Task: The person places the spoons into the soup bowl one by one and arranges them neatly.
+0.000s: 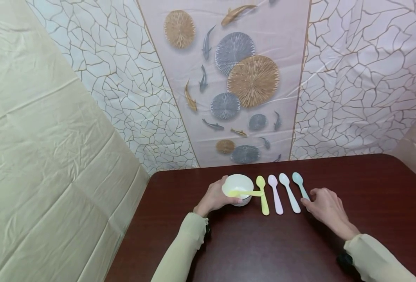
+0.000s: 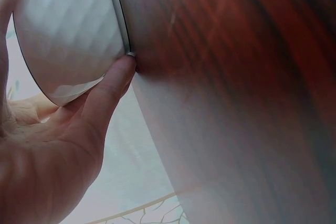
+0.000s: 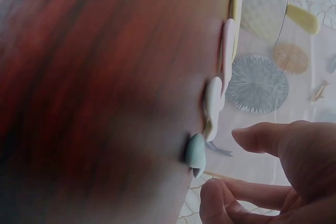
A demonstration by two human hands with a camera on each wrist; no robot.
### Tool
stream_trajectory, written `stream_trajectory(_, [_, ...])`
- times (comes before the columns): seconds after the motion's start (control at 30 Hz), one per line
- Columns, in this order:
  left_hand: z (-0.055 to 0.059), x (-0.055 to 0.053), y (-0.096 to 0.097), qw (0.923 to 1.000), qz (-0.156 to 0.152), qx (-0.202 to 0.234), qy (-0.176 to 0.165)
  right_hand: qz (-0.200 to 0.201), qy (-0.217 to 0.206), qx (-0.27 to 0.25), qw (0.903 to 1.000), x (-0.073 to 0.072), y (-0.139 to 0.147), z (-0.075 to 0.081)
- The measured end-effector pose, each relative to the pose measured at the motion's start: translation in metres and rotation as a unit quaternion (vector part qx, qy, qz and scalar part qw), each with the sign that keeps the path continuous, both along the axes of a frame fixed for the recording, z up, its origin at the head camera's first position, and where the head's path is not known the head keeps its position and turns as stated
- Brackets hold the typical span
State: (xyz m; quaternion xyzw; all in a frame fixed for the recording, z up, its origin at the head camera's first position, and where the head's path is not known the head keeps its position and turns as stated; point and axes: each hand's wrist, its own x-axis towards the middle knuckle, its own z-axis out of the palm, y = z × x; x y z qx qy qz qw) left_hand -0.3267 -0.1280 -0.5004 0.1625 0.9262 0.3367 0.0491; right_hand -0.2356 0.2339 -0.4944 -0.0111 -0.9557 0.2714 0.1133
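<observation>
My left hand (image 1: 216, 198) grips a small white bowl (image 1: 237, 181) by its side, thumb at the front and fingers round the back. The left wrist view shows the bowl's dimpled outer wall (image 2: 68, 24). A yellow spoon (image 1: 248, 193) lies across the bowl, its handle jutting out to the right. My right hand (image 1: 326, 206) hovers around the handle end of a teal spoon (image 1: 298, 179). In the right wrist view, thumb and fingers stand apart with a gap between them, near the teal spoon's end (image 3: 197, 151).
Left of the teal spoon lie a white spoon (image 1: 289, 192), a pink spoon (image 1: 276, 194) and a second yellow spoon (image 1: 265, 204), in a row with handles toward me. The dark reddish table (image 1: 250, 246) meets a patterned cloth backdrop (image 1: 236, 129) behind.
</observation>
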Motion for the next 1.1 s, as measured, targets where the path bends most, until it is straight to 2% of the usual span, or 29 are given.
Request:
stream_trajectory(0.2, [0.0, 0.0, 0.0, 1.0, -0.003, 0.001, 0.009, 0.003, -0.008, -0.002, 1.0, -0.002, 0.004, -0.003])
stream_trajectory(0.5, [0.0, 0.001, -0.001, 0.9998, -0.009, -0.003, 0.018, 0.01, -0.043, -0.014, 0.9989, -0.001, 0.008, -0.007])
stream_trajectory(1.1, [-0.001, 0.001, 0.0, 0.9996, -0.009, -0.006, 0.024, 0.013, -0.049, -0.007, 0.9987, -0.004, 0.009, -0.012])
